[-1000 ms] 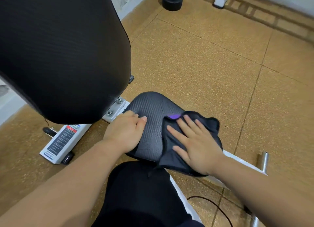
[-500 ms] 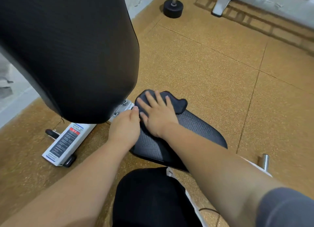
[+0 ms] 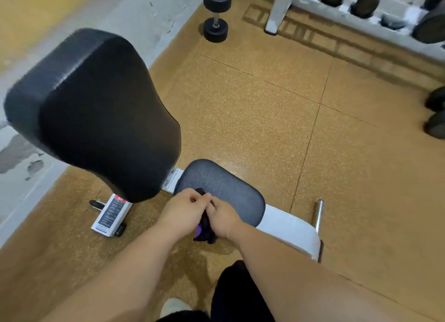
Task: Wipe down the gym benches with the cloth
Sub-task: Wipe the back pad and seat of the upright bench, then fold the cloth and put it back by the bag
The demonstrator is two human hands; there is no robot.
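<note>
While the cloth (image 3: 204, 231) is bunched between both hands, no wiping contact is made: regrip step.
Cloth is gripped by left hand (image 3: 184, 210) and right hand (image 3: 224, 219), fingers curled, at the near edge of the seat surface (image 3: 224, 189). Backrest (image 3: 101, 114) is judged next; cloth to be spread flat first.

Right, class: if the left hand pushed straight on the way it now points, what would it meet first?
Probably the black textured seat pad, just beyond the bunched dark cloth that the left hand grips; depth is unclear.
</note>
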